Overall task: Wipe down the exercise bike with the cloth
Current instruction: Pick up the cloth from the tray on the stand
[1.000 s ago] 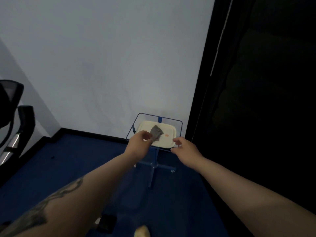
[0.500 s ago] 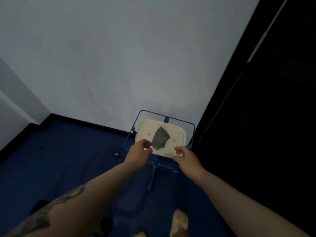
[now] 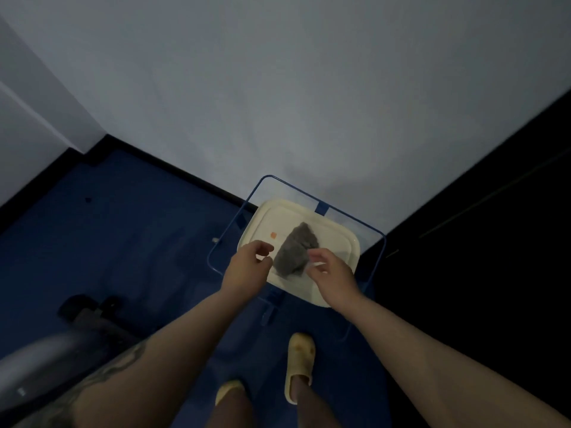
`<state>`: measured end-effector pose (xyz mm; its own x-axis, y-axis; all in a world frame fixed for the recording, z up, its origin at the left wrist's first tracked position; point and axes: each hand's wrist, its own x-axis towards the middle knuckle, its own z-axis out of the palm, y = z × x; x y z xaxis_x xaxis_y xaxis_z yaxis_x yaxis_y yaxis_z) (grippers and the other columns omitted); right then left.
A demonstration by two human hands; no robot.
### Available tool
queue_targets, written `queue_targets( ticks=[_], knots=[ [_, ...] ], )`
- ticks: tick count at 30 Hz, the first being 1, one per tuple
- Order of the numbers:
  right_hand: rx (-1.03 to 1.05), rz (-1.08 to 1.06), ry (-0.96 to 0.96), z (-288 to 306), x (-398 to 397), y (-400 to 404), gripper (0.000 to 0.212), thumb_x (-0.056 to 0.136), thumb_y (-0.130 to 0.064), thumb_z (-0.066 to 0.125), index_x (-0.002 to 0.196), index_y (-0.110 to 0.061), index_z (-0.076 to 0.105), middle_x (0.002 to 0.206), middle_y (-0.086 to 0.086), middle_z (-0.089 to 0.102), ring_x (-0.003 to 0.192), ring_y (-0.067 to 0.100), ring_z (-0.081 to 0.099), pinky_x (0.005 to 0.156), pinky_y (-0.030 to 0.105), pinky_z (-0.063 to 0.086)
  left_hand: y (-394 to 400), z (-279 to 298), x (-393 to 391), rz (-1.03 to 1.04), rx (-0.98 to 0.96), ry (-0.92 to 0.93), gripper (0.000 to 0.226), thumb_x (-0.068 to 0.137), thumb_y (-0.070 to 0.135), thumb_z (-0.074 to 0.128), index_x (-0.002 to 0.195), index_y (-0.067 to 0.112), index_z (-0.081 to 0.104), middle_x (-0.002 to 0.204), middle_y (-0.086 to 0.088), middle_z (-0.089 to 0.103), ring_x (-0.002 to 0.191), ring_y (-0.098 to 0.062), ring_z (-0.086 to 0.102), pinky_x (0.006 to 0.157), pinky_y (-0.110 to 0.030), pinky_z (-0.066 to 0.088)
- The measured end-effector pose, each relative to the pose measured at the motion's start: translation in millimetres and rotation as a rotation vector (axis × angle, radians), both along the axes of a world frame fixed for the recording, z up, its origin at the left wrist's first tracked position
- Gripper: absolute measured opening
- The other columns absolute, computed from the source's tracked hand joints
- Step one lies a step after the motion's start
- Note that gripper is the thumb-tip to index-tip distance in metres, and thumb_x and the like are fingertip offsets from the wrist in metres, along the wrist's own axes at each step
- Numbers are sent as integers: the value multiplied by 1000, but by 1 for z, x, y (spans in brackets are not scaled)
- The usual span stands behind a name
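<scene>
In a dim corner where a pale wall (image 3: pixel 278 88) meets dark blue floor (image 3: pixel 123 242), a crumpled grey cloth (image 3: pixel 295 250) lies on a cream tray (image 3: pixel 346 242) atop a blue wire-framed stand (image 3: pixel 384 242), flanked by the left hand (image 3: pixel 247 267) and right hand (image 3: pixel 332 270), fingers loosely curled, grasping nothing.

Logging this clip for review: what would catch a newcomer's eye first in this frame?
The grey cloth lying crumpled on a cream tray, which sits on a blue wire stand against the pale wall. The left hand and right hand reach toward it from either side, the right fingertips at its edge. Below, two pale yellow slippers stand on the dark blue floor.
</scene>
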<state>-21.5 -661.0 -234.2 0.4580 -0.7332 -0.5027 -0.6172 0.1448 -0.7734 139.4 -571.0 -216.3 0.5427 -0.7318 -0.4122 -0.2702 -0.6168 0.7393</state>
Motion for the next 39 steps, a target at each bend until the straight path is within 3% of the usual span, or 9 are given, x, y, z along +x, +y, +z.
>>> queue_targets(
  ticks=[3, 8, 14, 18, 22, 28, 30, 35, 39],
  knots=[
    [-13, 64, 29, -25, 12, -30, 34, 96, -14, 59, 130, -19, 56, 125, -3, 58, 107, 10, 54, 90, 21, 41, -17, -23, 5, 13, 30, 11, 25, 94, 15, 54, 117, 23, 63, 114, 9, 60, 89, -8, 58, 83, -35, 52],
    [-85, 142, 87, -70, 40, -64, 37, 95, -19, 61, 132, -23, 57, 133, -1, 58, 117, 11, 52, 94, 24, 42, -32, -65, 13, 5, 91, 28, 28, 95, 16, 53, 121, 22, 62, 118, 7, 59, 89, -4, 56, 80, -29, 48],
    [-270, 268, 305, -124, 65, -82, 58, 91, -32, 65, 144, -31, 40, 153, -6, 33, 137, 20, 31, 110, 41, 38, -58, -110, 25, 44, 58, 77, 28, 96, 14, 52, 120, 23, 62, 118, 9, 59, 86, 2, 55, 65, -18, 41],
    [-315, 154, 382, -147, 65, -73, 72, 85, -40, 71, 147, -29, 35, 147, -3, 41, 133, 21, 34, 107, 39, 35, -64, -128, 22, 62, 17, 103, 28, 95, 9, 51, 119, 19, 63, 116, 7, 60, 89, -3, 55, 68, -9, 38],
    [-398, 143, 388, -155, 63, -72, 46, 83, -42, 72, 121, -19, 61, 122, 0, 60, 118, 21, 44, 96, 34, 38, -62, -135, 21, 107, 5, 137, 26, 95, 9, 52, 115, 19, 64, 116, 7, 62, 92, -7, 57, 71, -9, 40],
    [-217, 22, 146, -129, 54, -69, 29, 79, -43, 77, 84, -15, 70, 85, 1, 68, 90, 23, 60, 75, 37, 52, -47, -119, 33, 148, 7, 134, 23, 94, 11, 55, 111, 23, 65, 111, 10, 64, 89, -2, 58, 62, -11, 43],
    [-55, -80, 31, -109, 54, -66, 24, 81, -37, 78, 85, -14, 70, 83, 0, 69, 83, 19, 64, 68, 31, 55, -44, -104, 39, 139, 14, 132, 23, 94, 11, 55, 111, 23, 65, 111, 10, 64, 89, -1, 58, 63, -14, 44],
    [4, -208, -121, -46, 59, -52, 11, 85, -27, 74, 83, -21, 65, 82, -5, 68, 78, 10, 64, 62, 18, 50, -48, -43, 57, 103, -30, 85, 25, 92, 9, 56, 111, 21, 65, 110, 6, 65, 87, -1, 59, 73, -19, 46],
    [-30, -278, -156, 5, 60, -35, 11, 86, -26, 73, 90, -21, 64, 90, -3, 68, 85, 13, 65, 72, 27, 54, -39, 3, 66, 75, -59, 84, 26, 92, 11, 57, 116, 17, 65, 113, 1, 66, 97, -13, 63, 89, -37, 53]
  ],
)
